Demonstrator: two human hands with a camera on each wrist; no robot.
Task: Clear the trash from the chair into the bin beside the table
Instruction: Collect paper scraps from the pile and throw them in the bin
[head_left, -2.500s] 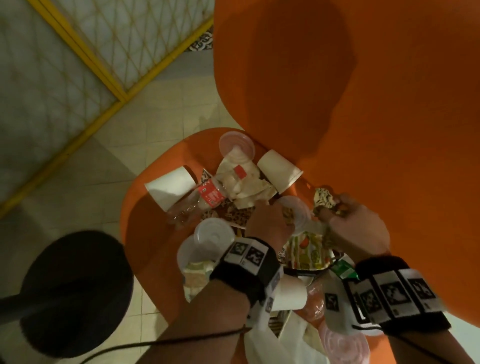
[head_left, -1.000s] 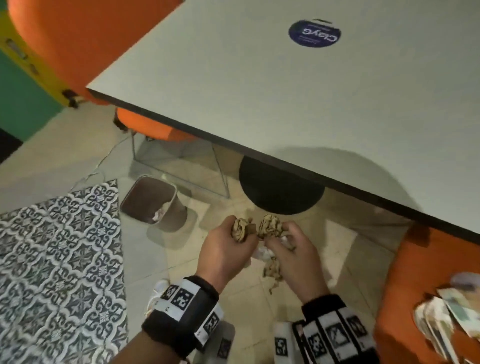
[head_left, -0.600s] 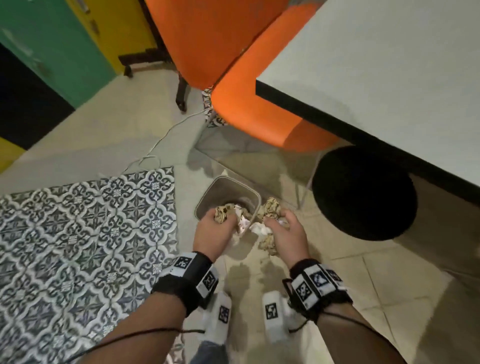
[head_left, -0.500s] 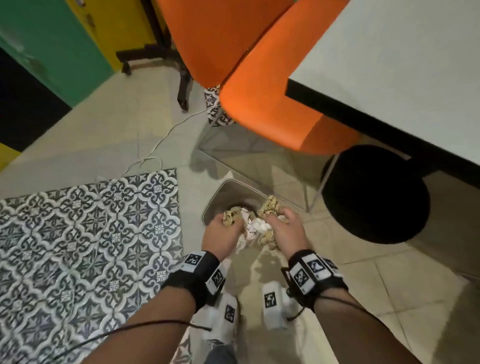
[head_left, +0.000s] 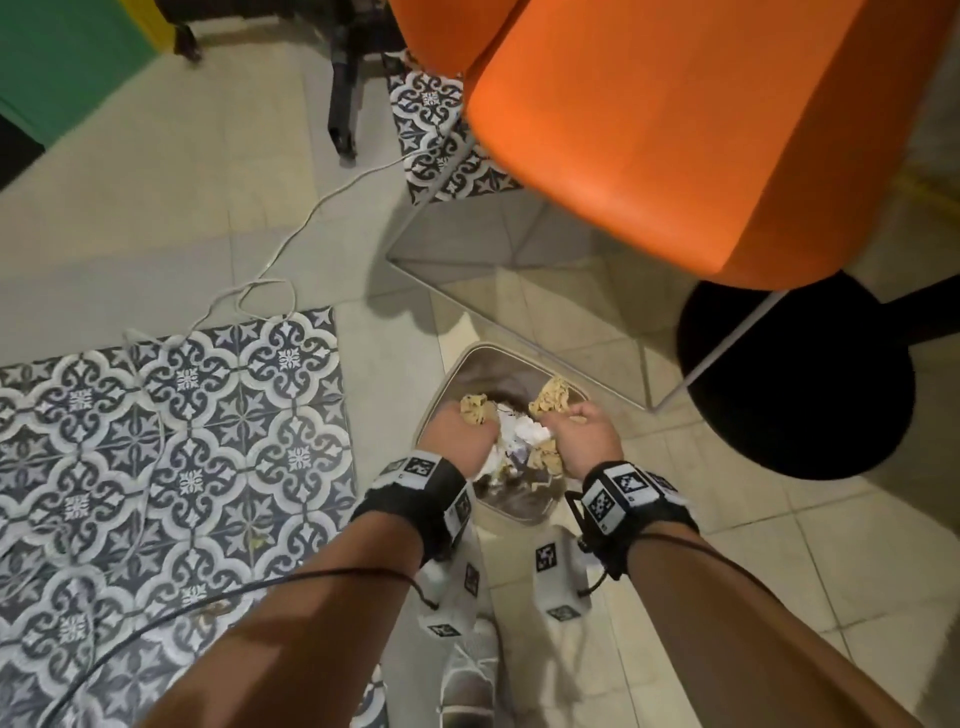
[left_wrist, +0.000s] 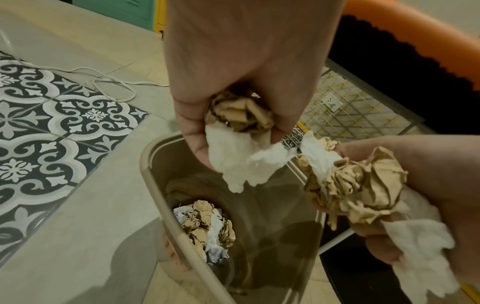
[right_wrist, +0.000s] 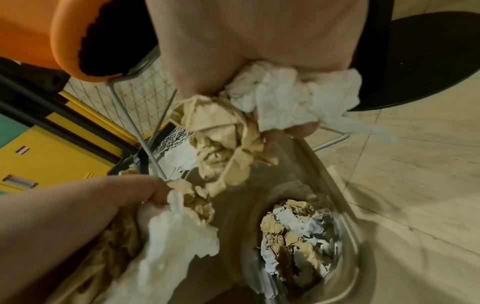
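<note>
**Both handfuls of trash now over the open bin**

Half a second ago we saw the two hands just short of the bin's near rim; now they sit over its mouth, and the orange chair (head_left: 670, 124) fills more of the upper right of the head view. Two and a half seconds back the same hands were picking through cups and wrappers on a chair seat; neither that pile nor the table top is in view any more.

The left hand (head_left: 457, 434) has its fingers curled tight round a wad of crumpled brown paper (left_wrist: 241, 115), with a torn white napkin (left_wrist: 239, 162) hanging from the bottom of the fist. The right hand (head_left: 584, 434) is likewise closed round a bigger brown paper ball (right_wrist: 221, 139) and a bunch of white tissue (right_wrist: 291, 92); loose ends of both spill out below the fingers. The two bundles nearly touch between the hands.

The bin (left_wrist: 155, 185) is a beige, round-cornered container standing on the pale floor tiles, just beside the patterned tiles (head_left: 171, 467) and near the black round base (head_left: 800, 384). Inside it, at the bottom, lies a small heap of crumpled brown and white paper (right_wrist: 293, 232). A white cable (head_left: 270, 291) loops across the floor beyond the patterned tiles.
</note>
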